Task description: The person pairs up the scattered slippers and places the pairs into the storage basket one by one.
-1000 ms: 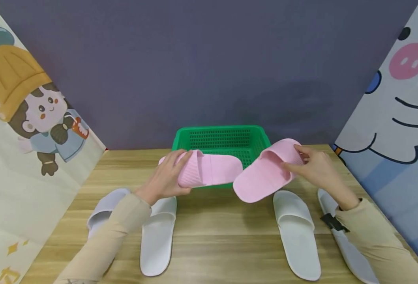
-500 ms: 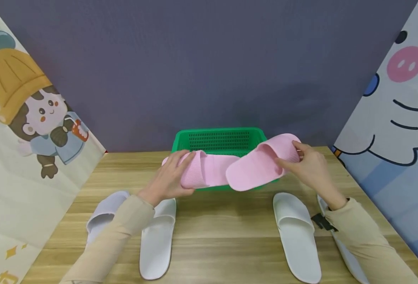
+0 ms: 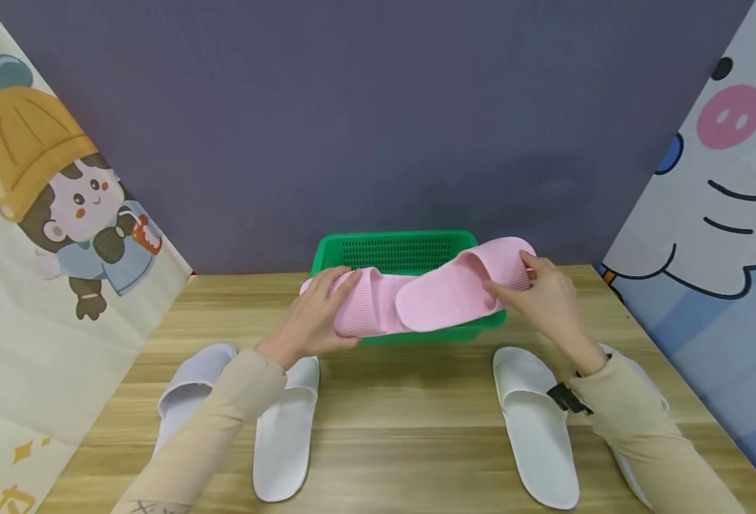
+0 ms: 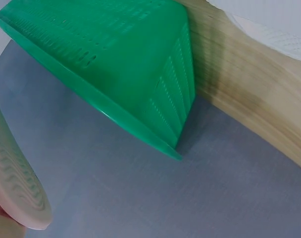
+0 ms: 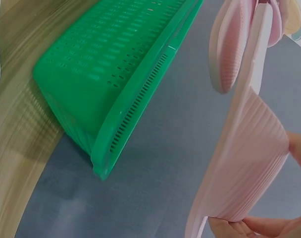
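My left hand [image 3: 316,314] grips a pink slipper [image 3: 360,307] over its ribbed strap, the toe pointing left. With my right hand [image 3: 541,296] I pinch the strap of a second pink slipper [image 3: 448,296], thumb inside the opening and fingers on the outside. The heel of this second slipper overlaps the heel of the first in the head view. Both are held up in front of the green basket [image 3: 397,251], covering part of it. In the right wrist view the ribbed strap [image 5: 252,158] shows between my thumb and fingers.
On the wooden table [image 3: 403,428], a white slipper [image 3: 283,442] and a lilac-white slipper [image 3: 188,389] lie at left. Another white slipper [image 3: 538,435] lies at right, and a further pale slipper [image 3: 634,371] is partly behind my right sleeve. A grey wall [image 3: 378,114] stands behind the basket.
My right hand has moved left and slightly up with its slipper, which now overlaps the other slipper's heel. My left hand has shifted slightly right, still gripping its slipper.
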Demonstrator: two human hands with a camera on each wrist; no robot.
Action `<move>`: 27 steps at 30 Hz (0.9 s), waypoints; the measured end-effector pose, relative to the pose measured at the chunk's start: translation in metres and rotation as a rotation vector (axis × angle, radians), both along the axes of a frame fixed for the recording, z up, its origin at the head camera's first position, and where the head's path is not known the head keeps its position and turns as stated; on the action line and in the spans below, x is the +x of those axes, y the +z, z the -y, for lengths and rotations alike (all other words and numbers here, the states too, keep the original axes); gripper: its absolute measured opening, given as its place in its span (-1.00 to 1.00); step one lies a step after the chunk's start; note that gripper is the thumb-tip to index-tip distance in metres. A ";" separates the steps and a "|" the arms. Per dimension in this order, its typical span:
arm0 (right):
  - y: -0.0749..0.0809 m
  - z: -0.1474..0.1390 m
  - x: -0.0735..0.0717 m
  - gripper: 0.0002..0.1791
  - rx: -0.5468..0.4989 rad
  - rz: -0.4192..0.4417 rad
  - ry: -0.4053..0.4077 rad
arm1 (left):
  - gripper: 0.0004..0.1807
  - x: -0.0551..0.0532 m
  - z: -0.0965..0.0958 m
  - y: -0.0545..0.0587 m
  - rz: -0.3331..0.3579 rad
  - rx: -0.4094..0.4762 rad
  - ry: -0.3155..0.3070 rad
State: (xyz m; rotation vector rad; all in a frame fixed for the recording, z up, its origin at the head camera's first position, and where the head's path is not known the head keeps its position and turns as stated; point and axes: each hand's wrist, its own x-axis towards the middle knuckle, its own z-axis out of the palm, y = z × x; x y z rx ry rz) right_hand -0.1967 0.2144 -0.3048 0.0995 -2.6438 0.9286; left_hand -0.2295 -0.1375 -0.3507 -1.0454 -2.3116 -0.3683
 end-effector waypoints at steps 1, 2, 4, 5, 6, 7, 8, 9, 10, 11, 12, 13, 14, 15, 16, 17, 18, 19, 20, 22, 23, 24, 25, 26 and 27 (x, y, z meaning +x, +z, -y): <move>-0.001 0.001 0.000 -0.03 0.001 -0.002 -0.003 | 0.11 0.000 0.000 0.000 0.003 0.001 -0.003; -0.002 0.002 -0.001 -0.03 -0.002 -0.002 -0.004 | 0.11 0.000 0.000 0.000 0.004 0.000 -0.005; -0.004 0.005 -0.002 -0.02 -0.005 -0.005 -0.011 | 0.11 -0.001 -0.001 0.001 0.005 0.000 -0.009; -0.005 0.006 -0.003 -0.02 -0.004 -0.012 -0.017 | 0.10 -0.001 -0.001 0.001 0.003 -0.002 -0.010; -0.006 0.008 -0.004 -0.02 -0.006 -0.018 -0.023 | 0.10 -0.002 -0.001 0.001 0.001 -0.003 -0.012; -0.007 0.009 -0.005 -0.02 -0.006 -0.024 -0.028 | 0.09 -0.002 -0.002 0.001 0.000 -0.004 -0.014; -0.008 0.010 -0.005 -0.02 -0.009 -0.032 -0.034 | 0.09 -0.003 -0.002 0.001 -0.001 -0.006 -0.013; -0.010 0.011 -0.006 -0.02 -0.007 -0.045 -0.040 | 0.09 -0.004 -0.003 0.001 -0.003 -0.009 -0.013; -0.010 0.013 -0.007 -0.02 -0.009 -0.053 -0.045 | 0.09 -0.005 -0.004 0.001 -0.005 -0.012 -0.013; -0.011 0.014 -0.008 -0.02 -0.009 -0.061 -0.047 | 0.09 -0.006 -0.004 0.002 -0.006 -0.016 -0.011; -0.012 0.015 -0.008 -0.02 -0.009 -0.065 -0.049 | 0.09 -0.006 -0.005 0.002 -0.006 -0.018 -0.011; -0.012 0.016 -0.009 -0.02 -0.010 -0.066 -0.051 | 0.10 -0.007 -0.005 0.002 -0.005 -0.020 -0.008; -0.013 0.016 -0.009 -0.02 -0.012 -0.066 -0.052 | 0.10 -0.007 -0.006 0.002 -0.007 -0.023 -0.006; -0.013 0.017 -0.010 -0.02 -0.012 -0.063 -0.054 | 0.11 -0.007 -0.006 0.002 -0.008 -0.025 -0.004; -0.014 0.018 -0.010 -0.01 -0.010 -0.060 -0.055 | 0.11 -0.007 -0.007 0.003 -0.009 -0.026 -0.004; -0.014 0.018 -0.010 -0.01 -0.010 -0.057 -0.057 | 0.12 -0.007 -0.007 0.003 -0.010 -0.028 -0.003; -0.014 0.019 -0.010 0.00 -0.010 -0.055 -0.060 | 0.12 -0.007 -0.008 0.003 -0.012 -0.029 -0.001; -0.015 0.019 -0.010 0.00 -0.008 -0.055 -0.061 | 0.12 -0.007 -0.008 0.004 -0.013 -0.032 0.000; -0.016 0.020 -0.010 0.00 -0.005 -0.056 -0.063 | 0.13 -0.008 -0.009 0.004 -0.014 -0.032 -0.001; -0.017 0.021 -0.011 0.00 -0.001 -0.058 -0.066 | 0.12 -0.008 -0.010 0.004 -0.019 -0.038 0.003; -0.017 0.022 -0.011 0.00 -0.001 -0.059 -0.065 | 0.12 -0.009 -0.011 0.005 -0.020 -0.040 0.005; -0.018 0.022 -0.011 0.00 0.001 -0.059 -0.066 | 0.11 -0.009 -0.012 0.005 -0.021 -0.041 0.006; -0.019 0.023 -0.011 0.00 0.001 -0.059 -0.067 | 0.11 -0.009 -0.013 0.005 -0.021 -0.043 0.006; -0.019 0.023 -0.011 0.00 -0.001 -0.059 -0.068 | 0.10 -0.009 -0.013 0.005 -0.021 -0.044 0.006; -0.020 0.024 -0.011 0.00 -0.003 -0.057 -0.069 | 0.10 -0.010 -0.014 0.006 -0.022 -0.045 0.006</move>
